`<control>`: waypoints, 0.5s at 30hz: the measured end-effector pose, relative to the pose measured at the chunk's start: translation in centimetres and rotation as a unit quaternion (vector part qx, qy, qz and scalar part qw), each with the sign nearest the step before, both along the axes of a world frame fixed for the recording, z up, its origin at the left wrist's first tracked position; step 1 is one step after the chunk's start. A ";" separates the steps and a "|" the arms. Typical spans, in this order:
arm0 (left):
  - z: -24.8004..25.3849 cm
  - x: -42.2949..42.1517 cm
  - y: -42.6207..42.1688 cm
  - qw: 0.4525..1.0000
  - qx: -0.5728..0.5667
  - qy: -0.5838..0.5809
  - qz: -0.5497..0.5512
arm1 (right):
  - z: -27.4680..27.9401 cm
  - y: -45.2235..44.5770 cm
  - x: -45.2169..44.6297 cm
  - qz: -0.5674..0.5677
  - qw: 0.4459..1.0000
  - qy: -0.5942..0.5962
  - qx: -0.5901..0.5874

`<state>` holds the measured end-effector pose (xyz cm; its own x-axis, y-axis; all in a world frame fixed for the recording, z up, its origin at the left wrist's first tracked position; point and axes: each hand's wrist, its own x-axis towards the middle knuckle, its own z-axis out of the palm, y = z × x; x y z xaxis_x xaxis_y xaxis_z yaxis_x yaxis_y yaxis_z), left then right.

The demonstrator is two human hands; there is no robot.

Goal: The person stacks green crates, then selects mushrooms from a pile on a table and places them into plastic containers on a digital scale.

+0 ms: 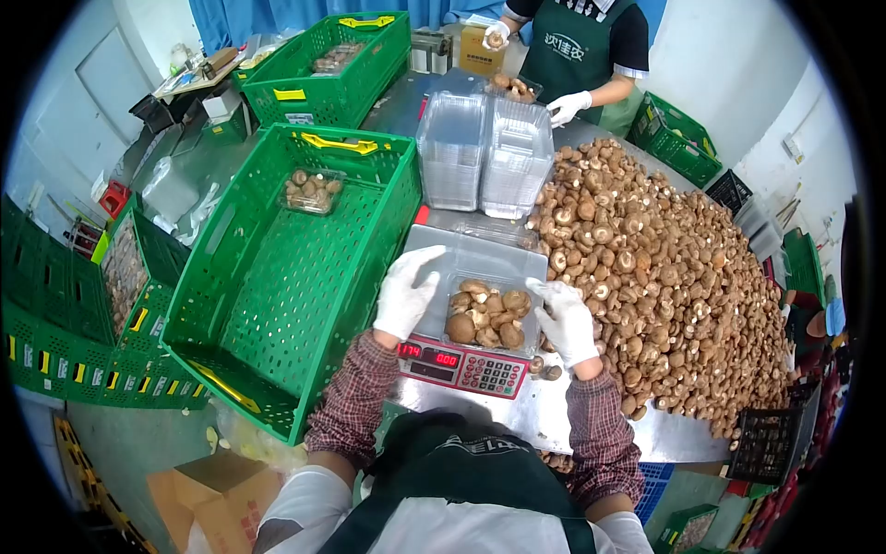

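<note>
A clear plastic tray of brown mushrooms [485,315] rests on the scale [461,367], whose red display is lit. Just left of the tray, my gloved left hand [406,294] is empty, thumb and fingers apart. At the tray's right edge is my gloved right hand [564,321], its fingers spread; whether they touch the rim I cannot tell. The tray's transparent lid [484,257] stands open behind the mushrooms. Beyond the scale rise tall stacks of clear containers [452,152]. A large mushroom pile [660,286] spreads on the right.
On the left, a green crate [268,277] holds one packed mushroom tray [312,191]. Behind it stands another green crate [332,88] with packed trays. Across the table a gloved co-worker [574,55] holds a mushroom. A black crate [773,441] is at the lower right.
</note>
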<state>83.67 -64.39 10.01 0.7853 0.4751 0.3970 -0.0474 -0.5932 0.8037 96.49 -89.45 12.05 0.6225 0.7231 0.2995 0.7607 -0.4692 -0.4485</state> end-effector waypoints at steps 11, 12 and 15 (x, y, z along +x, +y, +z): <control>-1.3 5.1 -6.5 0.915 0.300 0.254 -0.096 | -4.5 -0.5 0.4 -0.030 0.939 0.272 0.210; -1.7 5.0 -6.6 0.910 0.311 0.258 -0.094 | -2.8 -0.7 -0.3 -0.060 0.808 0.516 0.279; -1.6 4.7 -6.8 0.903 0.346 0.242 -0.080 | -1.6 -1.6 -0.8 -0.049 0.743 0.587 0.317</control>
<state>88.41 -71.18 8.44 0.9828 0.1101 0.1484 0.0805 -0.9780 0.1927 95.70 -91.07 10.44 0.7637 0.6030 -0.2306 -0.3541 0.0927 -0.9306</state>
